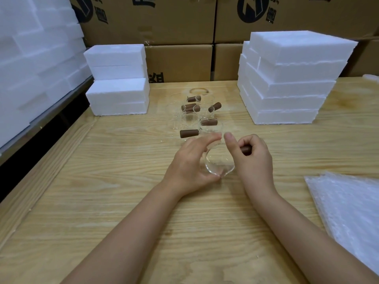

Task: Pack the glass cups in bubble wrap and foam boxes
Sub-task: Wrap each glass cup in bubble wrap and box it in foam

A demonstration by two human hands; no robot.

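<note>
Small foam stack [118, 78]: back-left of the held cup. My left hand [190, 162] grips the glass cup [219, 163] from its left, fingers [207, 140] curled over the top, thumb underneath. The cup is tipped on its side low over the bench [102, 201]; can't tell if it's touching. Spare cups [192, 113] stand just behind it. My right hand [252, 158] is on the cup's right, fingers wrapped round the brown handle [246, 149], thumb straight up. Tall foam stack [287, 78]: back-right of the cup. Bubble wrap [348, 212]: right of it, lying flat.

Clear glass cup [219, 162], grained wooden table [123, 181]
</note>
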